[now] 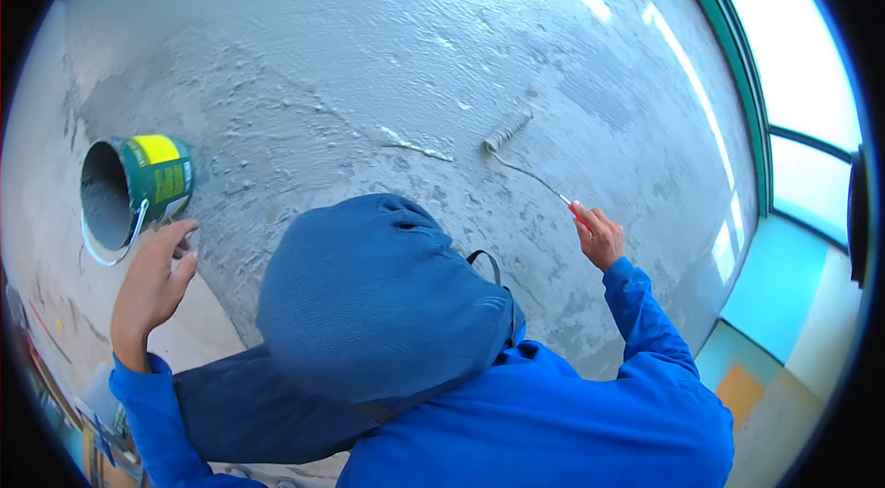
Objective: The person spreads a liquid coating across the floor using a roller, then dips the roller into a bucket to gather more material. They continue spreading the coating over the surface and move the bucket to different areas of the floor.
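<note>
My right hand [599, 237] grips the red handle of a paint roller [512, 130]. The roller's wire frame reaches up and left, and its grey, coated sleeve rests on the wet grey floor [387, 36]. At the left, my left hand [159, 281] is just below a green bucket [166, 175] with a yellow label; its fingers are loosely bent and apart, with nothing visible between them. The bucket lies tilted, its opening facing left, with grey material inside. Its white wire handle hangs near my fingers; whether they touch is unclear.
Dark blue cloth [369, 304] fills the lower middle, with a thin black strap at its right. A ridge of wet material [417, 149] lies left of the roller. A green-framed window [784, 55] and coloured panels [770, 281] stand at the right; clutter is at lower left.
</note>
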The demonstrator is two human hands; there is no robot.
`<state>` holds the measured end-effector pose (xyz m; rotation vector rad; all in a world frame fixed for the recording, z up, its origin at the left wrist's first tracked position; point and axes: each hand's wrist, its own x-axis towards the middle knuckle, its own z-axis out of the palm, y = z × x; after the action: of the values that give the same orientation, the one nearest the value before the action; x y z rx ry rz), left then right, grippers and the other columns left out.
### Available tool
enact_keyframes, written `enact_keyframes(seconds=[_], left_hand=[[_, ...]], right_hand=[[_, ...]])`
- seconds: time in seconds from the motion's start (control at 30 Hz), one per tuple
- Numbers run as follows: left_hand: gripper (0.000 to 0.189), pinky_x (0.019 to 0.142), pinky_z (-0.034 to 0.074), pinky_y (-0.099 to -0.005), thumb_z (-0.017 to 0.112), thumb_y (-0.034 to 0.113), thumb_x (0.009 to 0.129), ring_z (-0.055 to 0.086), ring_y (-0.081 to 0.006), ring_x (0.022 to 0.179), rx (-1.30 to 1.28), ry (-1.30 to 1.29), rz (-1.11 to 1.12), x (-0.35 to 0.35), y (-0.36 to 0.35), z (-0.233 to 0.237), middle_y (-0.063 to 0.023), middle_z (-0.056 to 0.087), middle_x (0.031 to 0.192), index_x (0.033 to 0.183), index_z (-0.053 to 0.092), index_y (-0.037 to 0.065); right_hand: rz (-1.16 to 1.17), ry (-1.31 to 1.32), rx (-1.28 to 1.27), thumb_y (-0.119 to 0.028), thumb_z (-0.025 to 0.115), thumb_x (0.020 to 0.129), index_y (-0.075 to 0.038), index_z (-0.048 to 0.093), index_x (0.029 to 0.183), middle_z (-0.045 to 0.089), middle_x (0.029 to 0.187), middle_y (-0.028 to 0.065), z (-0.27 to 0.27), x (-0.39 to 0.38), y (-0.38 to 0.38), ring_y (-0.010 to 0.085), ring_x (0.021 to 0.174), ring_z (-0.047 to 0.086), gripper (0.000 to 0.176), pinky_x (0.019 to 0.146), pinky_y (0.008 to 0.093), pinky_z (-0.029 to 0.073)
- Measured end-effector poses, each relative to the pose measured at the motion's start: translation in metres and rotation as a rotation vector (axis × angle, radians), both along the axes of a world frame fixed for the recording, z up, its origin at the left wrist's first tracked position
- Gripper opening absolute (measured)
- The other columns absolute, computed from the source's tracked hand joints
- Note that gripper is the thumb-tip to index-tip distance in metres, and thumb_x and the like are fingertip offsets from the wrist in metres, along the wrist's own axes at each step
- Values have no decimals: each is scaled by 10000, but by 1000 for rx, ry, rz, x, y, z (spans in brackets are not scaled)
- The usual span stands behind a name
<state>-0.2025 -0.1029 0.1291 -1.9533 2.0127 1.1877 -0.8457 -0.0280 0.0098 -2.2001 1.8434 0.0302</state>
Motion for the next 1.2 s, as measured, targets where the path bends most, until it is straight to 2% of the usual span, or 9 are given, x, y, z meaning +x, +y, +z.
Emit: enact_keyframes(seconds=[0.17, 0.43, 0.6, 0.77, 0.87, 0.9, 0.97, 1.0, 1.2], left_hand=[[362, 787, 458, -330, 589, 92, 874, 582, -236, 884, -15, 9, 55, 1, 3, 16, -138, 597, 1047, 1225, 542, 16], [327, 749, 463, -319, 576, 80, 881, 598, -200, 847, -344, -155, 260, 20, 16, 77, -105, 627, 941, 1205, 567, 42], [278, 752, 478, -329, 571, 127, 866, 595, -214, 846, -436, -300, 369, 92, 18, 93, -141, 620, 926, 1116, 600, 9], [290, 769, 487, -352, 570, 188, 847, 603, -241, 840, -394, -527, 417, 180, 26, 85, -186, 629, 989, 1054, 598, -12], [316, 669, 506, -374, 571, 200, 831, 608, -239, 760, -318, -551, 457, 224, 27, 63, -177, 622, 950, 1062, 603, -13], [326, 635, 508, -381, 571, 199, 824, 609, -238, 741, -208, -538, 577, 223, 24, 68, -171, 616, 935, 1068, 604, -16], [348, 567, 513, -394, 572, 198, 812, 612, -236, 703, 32, -474, 798, 204, 10, 64, -159, 606, 905, 1080, 606, -21], [383, 519, 517, -405, 556, 222, 819, 615, -236, 695, 76, -442, 767, 227, 10, 46, -154, 589, 906, 1115, 597, -18], [588, 732, 546, -505, 501, 391, 888, 623, -377, 924, 149, -192, 872, 257, 2, -7, -238, 550, 1124, 1304, 443, -21]], right_hand=[[152, -170, -80, -158, 647, 857, -217, 627, 1190, 553, 706, 68, -27, 85, -87, 285, 572, 566, 338, 495, 403, 423], [409, -254, -182, -181, 549, 875, -178, 601, 1096, 625, 740, 127, -44, 274, -235, 351, 645, 628, 227, 561, 469, 482], [526, -199, -200, -117, 535, 810, -128, 594, 966, 658, 772, 194, -43, 398, -318, 397, 723, 650, 167, 617, 497, 503], [594, -77, -189, -103, 548, 773, -121, 643, 953, 679, 898, 202, -8, 504, -373, 383, 878, 663, 204, 741, 484, 529], [599, -45, -157, -124, 564, 767, -110, 659, 958, 677, 959, 201, 4, 551, -382, 378, 930, 656, 214, 791, 469, 531], [606, -57, -174, -132, 569, 763, -117, 659, 959, 676, 968, 198, 2, 565, -387, 380, 934, 652, 217, 791, 473, 527], [608, -48, -188, -149, 579, 756, -130, 660, 962, 674, 985, 191, -17, 572, -390, 385, 940, 644, 222, 790, 481, 520], [608, -57, -162, -145, 575, 756, -123, 659, 965, 676, 981, 189, -20, 565, -385, 381, 939, 647, 226, 794, 479, 521], [531, -103, -137, -154, 549, 777, -147, 643, 974, 677, 910, 187, -22, 461, -307, 393, 867, 651, 219, 758, 490, 515]])
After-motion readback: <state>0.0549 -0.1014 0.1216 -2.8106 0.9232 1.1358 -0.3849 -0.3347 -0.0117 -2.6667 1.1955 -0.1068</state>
